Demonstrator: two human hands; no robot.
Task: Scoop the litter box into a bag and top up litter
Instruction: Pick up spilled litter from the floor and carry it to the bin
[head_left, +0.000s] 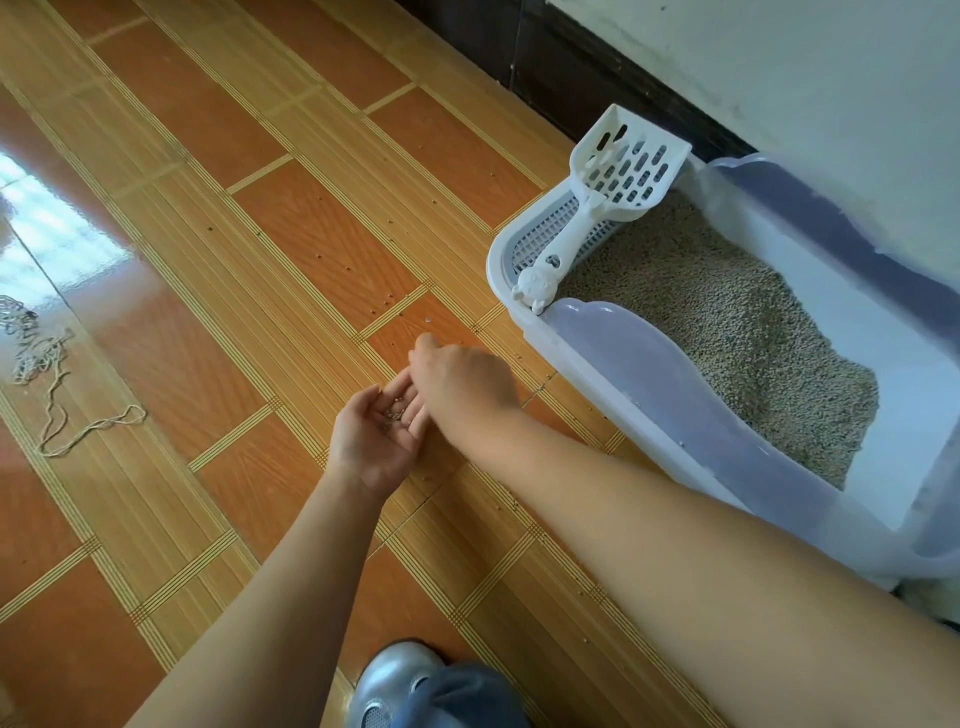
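A white and lilac litter box (587, 374) stands on the floor at the right, filled with beige litter (727, 322). A white slotted scoop (618, 171) lies across the box's far corner on a grid step. My left hand (371, 441) is palm up and cupped just left of the box, with a few litter granules (397, 413) lying in it. My right hand (462, 379) hovers over the left fingertips, back turned up, fingers bent downward. What its fingertips hold is hidden. No bag is in view.
Loose granules (387, 299) are scattered over the orange tiled floor beyond my hands. A tangle of white string (57, 400) lies at the far left. A grey shoe (395, 680) is at the bottom. The wall (779, 78) runs behind the box.
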